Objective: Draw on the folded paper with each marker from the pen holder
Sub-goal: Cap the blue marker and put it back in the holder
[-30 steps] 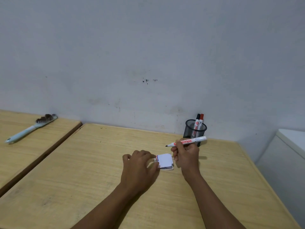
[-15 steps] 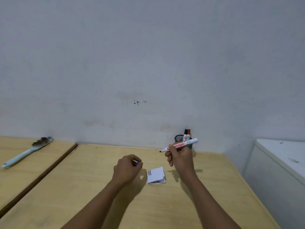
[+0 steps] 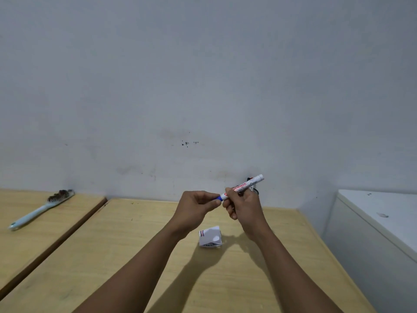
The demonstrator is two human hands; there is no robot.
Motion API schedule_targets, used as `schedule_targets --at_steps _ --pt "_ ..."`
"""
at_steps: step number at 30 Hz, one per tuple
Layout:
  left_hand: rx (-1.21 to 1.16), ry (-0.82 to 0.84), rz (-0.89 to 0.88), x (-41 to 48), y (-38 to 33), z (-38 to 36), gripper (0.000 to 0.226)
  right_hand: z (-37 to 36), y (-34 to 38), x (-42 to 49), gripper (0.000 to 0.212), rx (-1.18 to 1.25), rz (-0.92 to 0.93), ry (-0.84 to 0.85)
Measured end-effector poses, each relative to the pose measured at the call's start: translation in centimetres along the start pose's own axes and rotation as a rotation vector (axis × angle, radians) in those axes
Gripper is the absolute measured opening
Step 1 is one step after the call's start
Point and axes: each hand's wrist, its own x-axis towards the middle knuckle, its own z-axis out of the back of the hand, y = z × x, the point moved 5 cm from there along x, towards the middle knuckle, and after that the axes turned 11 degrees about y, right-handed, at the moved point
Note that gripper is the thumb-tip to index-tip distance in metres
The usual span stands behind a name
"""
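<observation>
A white marker (image 3: 246, 186) with red lettering is held in my right hand (image 3: 244, 205), raised above the table. My left hand (image 3: 196, 207) pinches its blue cap (image 3: 218, 197), which sits on the marker's tip end. The small folded paper (image 3: 210, 237) lies on the wooden table (image 3: 135, 245) below my hands, with short coloured lines near its left corner. The pen holder (image 3: 255, 190) stands by the wall, mostly hidden behind the marker and my right hand.
A light-blue brush (image 3: 40, 210) with dark bristles lies on a second wooden table (image 3: 27, 240) at the left. A white cabinet (image 3: 379, 227) stands to the right of the table. A grey wall runs behind.
My left hand left the paper and rose with the blue cap to the marker's tip. My right hand lifted the marker. The camera tilted up.
</observation>
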Motion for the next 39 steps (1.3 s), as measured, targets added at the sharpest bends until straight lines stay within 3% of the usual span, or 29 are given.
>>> schedule_targets --at_steps 10,12,15,19,21,25,27,33,39 --pt "0.533 -0.195 -0.255 1.0 -1.6 -1.3 0.015 1.7 0.5 0.0 0.029 0.131 -0.089 0.033" --pt "0.547 -0.204 -0.236 1.5 -1.6 -1.1 0.016 2.5 0.7 0.2 0.032 -0.037 -0.1 -0.035" --pt "0.663 -0.239 -0.205 2.7 -2.0 -0.5 0.019 4.6 2.1 0.5 0.027 -0.519 0.026 -0.273" --pt "0.834 -0.228 -0.276 4.2 -3.7 -1.1 0.019 4.5 3.2 1.4 0.035 -0.975 0.297 -0.173" --pt "0.858 -0.224 -0.37 4.8 -4.6 -1.6 0.018 4.6 3.7 2.2 0.026 -1.061 0.358 -0.163" --pt "0.787 -0.239 -0.471 6.3 -5.2 -1.9 0.03 5.9 4.0 4.3 0.011 -0.976 0.383 -0.171" --pt "0.775 -0.219 -0.398 7.6 -4.3 -1.8 0.041 7.0 4.1 5.6 0.01 -0.877 0.392 -0.193" --pt "0.959 -0.037 0.091 11.7 3.4 -2.1 0.064 11.0 2.9 9.0 0.007 -0.646 0.273 -0.35" --pt "0.853 0.248 0.384 13.5 11.5 -2.8 0.091 12.4 -0.4 10.9 0.061 -0.684 0.135 -0.253"
